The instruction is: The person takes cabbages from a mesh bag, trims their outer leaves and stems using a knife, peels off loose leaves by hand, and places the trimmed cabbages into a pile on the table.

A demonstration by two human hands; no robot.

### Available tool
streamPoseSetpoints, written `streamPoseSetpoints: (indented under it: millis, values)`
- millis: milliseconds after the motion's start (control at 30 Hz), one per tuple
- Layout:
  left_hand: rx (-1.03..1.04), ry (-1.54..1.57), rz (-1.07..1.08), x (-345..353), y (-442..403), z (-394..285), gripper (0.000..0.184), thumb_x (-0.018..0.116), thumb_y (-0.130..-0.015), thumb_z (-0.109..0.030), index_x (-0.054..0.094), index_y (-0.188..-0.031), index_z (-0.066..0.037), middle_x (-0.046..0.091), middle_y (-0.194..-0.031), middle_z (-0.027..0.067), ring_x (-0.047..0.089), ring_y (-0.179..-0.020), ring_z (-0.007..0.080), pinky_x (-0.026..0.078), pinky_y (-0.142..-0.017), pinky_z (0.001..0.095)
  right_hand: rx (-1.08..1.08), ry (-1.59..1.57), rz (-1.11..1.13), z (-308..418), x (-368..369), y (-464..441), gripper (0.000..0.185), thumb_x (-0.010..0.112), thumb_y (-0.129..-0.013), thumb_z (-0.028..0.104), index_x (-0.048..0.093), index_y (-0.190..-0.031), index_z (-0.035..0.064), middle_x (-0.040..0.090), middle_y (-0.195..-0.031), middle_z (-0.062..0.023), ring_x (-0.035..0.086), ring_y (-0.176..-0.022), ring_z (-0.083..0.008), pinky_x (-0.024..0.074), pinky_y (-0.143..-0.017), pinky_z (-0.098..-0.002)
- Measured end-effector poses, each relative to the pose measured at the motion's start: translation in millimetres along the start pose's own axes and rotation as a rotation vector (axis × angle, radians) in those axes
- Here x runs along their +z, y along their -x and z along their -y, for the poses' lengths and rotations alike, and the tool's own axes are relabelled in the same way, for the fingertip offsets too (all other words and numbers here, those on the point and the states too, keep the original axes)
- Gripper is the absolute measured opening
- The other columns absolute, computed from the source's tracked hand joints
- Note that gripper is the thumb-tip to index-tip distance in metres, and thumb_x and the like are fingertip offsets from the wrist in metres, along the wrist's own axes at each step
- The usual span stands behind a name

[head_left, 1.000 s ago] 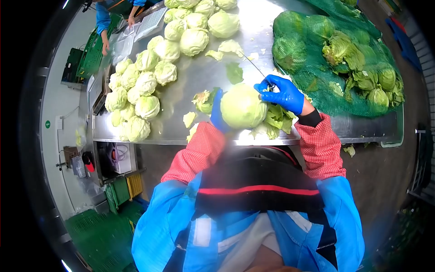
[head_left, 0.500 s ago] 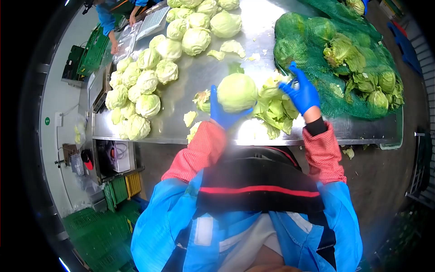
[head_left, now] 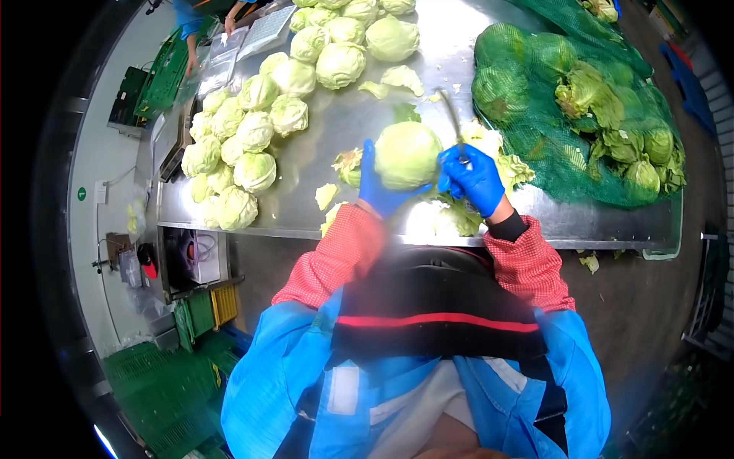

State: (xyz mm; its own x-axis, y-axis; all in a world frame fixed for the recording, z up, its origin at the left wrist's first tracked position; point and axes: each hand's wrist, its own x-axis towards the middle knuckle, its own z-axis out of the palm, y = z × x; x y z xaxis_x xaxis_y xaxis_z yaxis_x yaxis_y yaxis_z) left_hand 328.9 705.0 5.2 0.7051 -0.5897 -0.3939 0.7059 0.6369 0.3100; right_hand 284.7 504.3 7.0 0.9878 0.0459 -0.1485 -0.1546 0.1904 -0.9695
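Observation:
My left hand point(head_left: 386, 187), in a blue glove, cups a pale green head of lettuce point(head_left: 409, 155) from its left side and underneath. My right hand point(head_left: 475, 180), gloved alike, is closed around a knife point(head_left: 451, 115), whose blurred blade points up and away from me. It is just right of the lettuce head; whether they touch, I cannot tell. Loose lettuce leaves point(head_left: 514, 170) lie beyond and beneath my right hand. A torn leaf piece point(head_left: 349, 167) rests left of my left hand, with smaller scraps point(head_left: 326, 195) near it.
Several lettuce heads point(head_left: 254, 131) are piled on the left of the metal table point(head_left: 306, 206). On the right, a green net bag point(head_left: 535, 84) holds more heads and leaves. A co-worker's hands point(head_left: 229, 27) are at the far left, near plastic bags point(head_left: 222, 61).
My right hand has moved left from the loose leaves towards the lettuce head and turned, so the knife now shows clearly. My left hand still holds the head in nearly the same place.

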Motion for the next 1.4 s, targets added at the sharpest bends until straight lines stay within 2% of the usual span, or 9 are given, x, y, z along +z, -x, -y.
streamPoseSetpoints:
  millis: [133,233,467,667,867,1000,1267,1300,1400]
  values:
    - [0.027,-0.025,0.026,4,7,-4,0.08,0.041,-0.086,-0.067,0.034,-0.141,-0.01,0.04,-0.141,0.0169,0.042,-0.127,0.036,0.034,-0.104,0.055,0.017,0.122,-0.137,13,2,-7,0.039,0.062,-0.089,0.034,0.055,-0.113,0.0038,0.063,-0.089,-0.0045,0.058,-0.061,-0.0085,0.0406,-0.047,-0.0204]
    - [0.128,-0.117,-0.112,21,14,2,0.069,0.053,-0.089,-0.051,0.036,-0.139,-0.006,0.044,-0.138,0.0162,0.045,-0.126,0.0298,0.037,-0.105,0.0454,0.204,0.102,0.035,-13,2,-13,0.054,0.056,-0.091,0.045,0.049,-0.12,0.0,0.06,-0.081,-0.0064,0.052,-0.052,-0.0093,0.0407,-0.044,-0.0232]
    - [0.262,-0.257,-0.019,-8,-1,-55,0.064,0.059,-0.087,-0.043,0.039,-0.137,-0.008,0.05,-0.131,0.0127,0.052,-0.116,0.0267,0.043,-0.098,0.0424,0.01,-0.058,-0.01,-12,9,-29,0.024,0.059,-0.092,0.021,0.058,-0.106,0.0022,0.061,-0.07,-0.0033,0.053,-0.053,-0.0074,0.0404,-0.045,-0.02]
    - [0.783,-0.596,-0.265,-7,2,-209,0.054,0.069,-0.081,-0.03,0.051,-0.123,-0.002,0.06,-0.107,0.0107,0.06,-0.095,0.0217,0.052,-0.078,0.0333,0.097,0.112,-0.109,-43,16,-30,0.022,0.056,-0.093,0.026,0.064,-0.098,0.0057,0.056,-0.061,0.0001,0.046,-0.048,-0.0057,0.035,-0.045,-0.0197]
    - [1.288,-0.857,-0.644,-59,8,-394,0.072,0.082,-0.067,-0.038,0.053,-0.121,0.001,0.059,-0.113,0.0157,0.058,-0.101,0.0242,0.047,-0.087,0.0344,0.133,0.225,-0.183,-58,39,-20,0.02,0.057,-0.092,0.024,0.064,-0.093,0.006,0.057,-0.061,-0.0009,0.049,-0.049,-0.0069,0.0383,-0.046,-0.0224]
    - [1.205,-1.126,-1.248,-97,10,-460,0.096,0.085,-0.052,-0.051,0.051,-0.125,0.003,0.056,-0.122,0.0224,0.056,-0.111,0.0342,0.044,-0.096,0.0376,0.03,0.451,-0.262,-61,54,-26,0.02,0.06,-0.091,0.024,0.062,-0.088,0.0042,0.058,-0.062,-0.0028,0.053,-0.051,-0.0081,0.041,-0.048,-0.0249]
    - [1.152,-1.382,-1.047,-115,-37,-524,0.1,0.085,-0.052,-0.05,0.048,-0.13,0.0,0.059,-0.121,0.0193,0.058,-0.111,0.0289,0.046,-0.095,0.0364,-0.108,0.767,-0.259,-86,74,-39,0.021,0.059,-0.091,0.026,0.062,-0.089,0.0052,0.06,-0.068,-0.0039,0.055,-0.054,-0.0117,0.045,-0.053,-0.0275]
    - [1.12,-1.394,-1.095,-121,-47,-534,0.101,0.085,-0.051,-0.051,0.048,-0.13,0.0,0.059,-0.121,0.0193,0.058,-0.111,0.0292,0.046,-0.095,0.0366,0.146,0.624,-0.293,-72,84,-38,0.021,0.06,-0.091,0.027,0.063,-0.091,0.0059,0.061,-0.068,-0.006,0.056,-0.058,-0.0138,0.0461,-0.055,-0.0288]
    - [1.017,-1.442,-1.196,-130,-73,-558,0.102,0.085,-0.049,-0.053,0.049,-0.129,-0.002,0.059,-0.12,0.019,0.058,-0.11,0.0297,0.047,-0.094,0.0371,0.175,0.686,-0.344,-90,85,-42,0.023,0.06,-0.091,0.028,0.064,-0.092,0.0056,0.061,-0.069,-0.0085,0.057,-0.061,-0.0161,0.0468,-0.059,-0.0307]
